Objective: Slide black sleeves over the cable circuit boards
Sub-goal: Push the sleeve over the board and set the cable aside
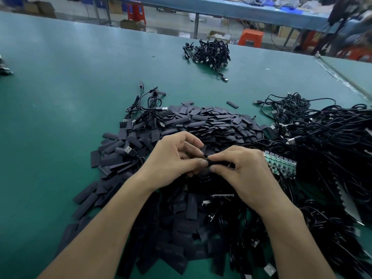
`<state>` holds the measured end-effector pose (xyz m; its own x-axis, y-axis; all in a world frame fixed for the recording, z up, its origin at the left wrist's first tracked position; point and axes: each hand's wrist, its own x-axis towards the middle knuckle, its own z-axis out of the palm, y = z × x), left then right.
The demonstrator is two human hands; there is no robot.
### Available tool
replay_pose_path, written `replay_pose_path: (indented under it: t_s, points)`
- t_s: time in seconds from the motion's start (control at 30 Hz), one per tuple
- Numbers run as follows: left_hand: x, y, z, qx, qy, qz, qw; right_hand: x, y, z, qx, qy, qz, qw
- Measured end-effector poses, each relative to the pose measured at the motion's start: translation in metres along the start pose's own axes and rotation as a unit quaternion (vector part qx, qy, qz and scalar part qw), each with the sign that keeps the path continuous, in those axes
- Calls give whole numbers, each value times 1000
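Black flat soft sleeve mid-frame is pinched from both sides by left hand and right hand over the heap of loose black sleeves on green table, probably mid-slide, board hidden; next likely needs pushing it fully home.

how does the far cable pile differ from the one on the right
The far cable pile is small and compact; the right cable pile is much larger and sprawling. The far one sits alone on the green mat; the right one touches the sleeve heap. Both are black USB cables.
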<state>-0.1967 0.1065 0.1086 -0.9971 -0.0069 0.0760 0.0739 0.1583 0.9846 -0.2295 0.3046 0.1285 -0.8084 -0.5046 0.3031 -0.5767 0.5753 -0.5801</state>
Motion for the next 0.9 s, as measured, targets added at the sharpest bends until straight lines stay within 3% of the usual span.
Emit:
replay_pose_path:
  t_s: [0.1, 0.2, 0.37, 0.6, 0.9]
  points:
    - [0, -1, -1, 120, 84, 35, 989, -1, 1, 1, 12, 21, 10, 1000]
    - [0, 0, 0, 176, 76, 48, 980, -2, 4, -1, 17, 33, 13, 999]
    - [-1, 2, -2, 152, 12, 47, 987, -2, 8, -3, 27, 39, 21, 999]
    - [-1, 2, -1, 137, 3, 38, 990, -3, 9, 1, 21, 26, -7, 999]
    - [0, 7, -5, 49, -28, -38, 998, -2, 8, 4, 25, 45, -21, 998]
